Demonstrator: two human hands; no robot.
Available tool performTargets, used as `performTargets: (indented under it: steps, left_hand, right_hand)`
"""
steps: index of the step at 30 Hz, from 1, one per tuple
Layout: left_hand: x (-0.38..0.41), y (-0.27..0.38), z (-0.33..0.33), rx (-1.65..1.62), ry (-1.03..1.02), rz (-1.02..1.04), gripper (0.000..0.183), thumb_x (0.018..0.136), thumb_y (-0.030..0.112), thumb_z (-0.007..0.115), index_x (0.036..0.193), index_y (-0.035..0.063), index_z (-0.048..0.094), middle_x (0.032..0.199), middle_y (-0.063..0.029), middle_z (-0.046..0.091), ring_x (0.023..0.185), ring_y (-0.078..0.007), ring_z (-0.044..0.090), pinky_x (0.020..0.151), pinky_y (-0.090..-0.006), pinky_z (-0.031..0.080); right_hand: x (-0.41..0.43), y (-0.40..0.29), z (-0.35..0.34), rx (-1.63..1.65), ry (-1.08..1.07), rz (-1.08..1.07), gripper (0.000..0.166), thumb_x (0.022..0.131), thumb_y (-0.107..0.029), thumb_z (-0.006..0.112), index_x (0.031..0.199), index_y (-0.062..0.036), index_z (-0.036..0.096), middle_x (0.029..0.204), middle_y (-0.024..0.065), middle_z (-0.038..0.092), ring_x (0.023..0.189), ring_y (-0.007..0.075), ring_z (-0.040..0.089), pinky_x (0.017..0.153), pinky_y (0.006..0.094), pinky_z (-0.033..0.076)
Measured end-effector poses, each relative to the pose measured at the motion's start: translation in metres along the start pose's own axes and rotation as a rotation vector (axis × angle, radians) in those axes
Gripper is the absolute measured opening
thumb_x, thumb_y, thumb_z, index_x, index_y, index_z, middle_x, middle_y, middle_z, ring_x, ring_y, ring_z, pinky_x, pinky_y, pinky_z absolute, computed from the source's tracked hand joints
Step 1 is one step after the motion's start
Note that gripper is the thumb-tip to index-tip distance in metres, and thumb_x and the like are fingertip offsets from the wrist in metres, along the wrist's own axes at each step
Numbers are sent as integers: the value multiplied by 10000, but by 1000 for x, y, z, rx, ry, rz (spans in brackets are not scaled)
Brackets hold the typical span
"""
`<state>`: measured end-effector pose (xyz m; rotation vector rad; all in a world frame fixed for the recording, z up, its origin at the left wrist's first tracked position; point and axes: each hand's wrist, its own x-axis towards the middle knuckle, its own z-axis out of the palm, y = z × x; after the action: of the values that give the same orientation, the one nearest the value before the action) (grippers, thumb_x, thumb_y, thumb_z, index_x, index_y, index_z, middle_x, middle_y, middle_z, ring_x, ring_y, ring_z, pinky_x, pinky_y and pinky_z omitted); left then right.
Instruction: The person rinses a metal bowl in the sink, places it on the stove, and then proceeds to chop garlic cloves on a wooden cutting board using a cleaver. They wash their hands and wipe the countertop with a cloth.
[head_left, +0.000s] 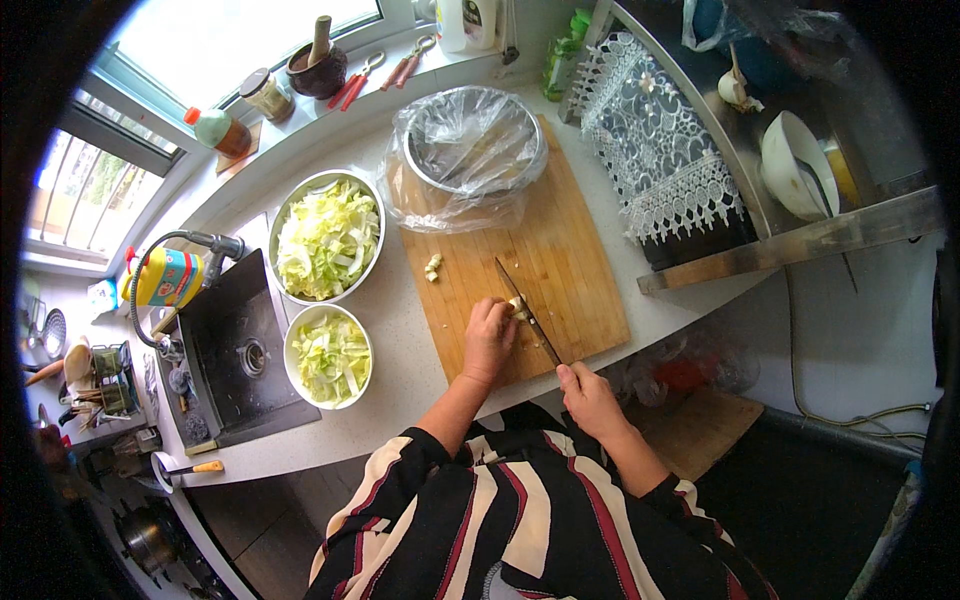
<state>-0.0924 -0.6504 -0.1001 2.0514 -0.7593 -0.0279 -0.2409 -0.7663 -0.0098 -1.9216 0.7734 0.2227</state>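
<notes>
My right hand (591, 399) grips the handle of a kitchen knife (528, 313), its blade pointing away from me across the wooden cutting board (585, 292). Close against the blade, the bent fingers of my left hand (489, 337) hold a small pale piece, apparently garlic (517, 306), partly hidden by the fingers and knife. A few similar pale pieces (433, 267) lie together further left on the board. Tiny scraps are scattered near the blade. On the board's far end rests a round metal bowl (546, 146) lined with a clear plastic bag (457, 214).
Left of the board stand a large bowl (381, 225) and a smaller white bowl (289, 352), both holding chopped cabbage. Beyond them is a dark sink (225, 367) with a faucet (225, 246). A metal shelf (795, 244) with a white bowl (784, 165) borders the right.
</notes>
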Motion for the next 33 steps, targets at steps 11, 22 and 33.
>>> performTargets:
  steps: [11,22,33]
  left_hand:
    - [0,6,0,23,15,20,209,688,4,624,878,11,538,906,-126,539,853,-320,512,738,-380,435]
    - [-1,4,-1,49,7,-28,203,698,23,625,882,12,540,907,-128,541,867,-321,513,745,-379,437]
    - [-2,3,-1,29,27,-27,201,698,16,616,884,14,537,909,-131,546,860,-326,516,752,-384,441]
  right_hand:
    - [18,15,20,-43,114,-135,409,912,-366,455,801,21,525,733,268,557,745,454,538,610,460,428]
    - [5,-6,-2,-39,-26,-56,449,918,-399,435,781,21,517,690,255,544,704,451,529,588,453,418]
    - [10,-11,3,-86,-7,-74,439,914,-390,442,802,26,527,736,278,556,746,464,532,621,477,420]
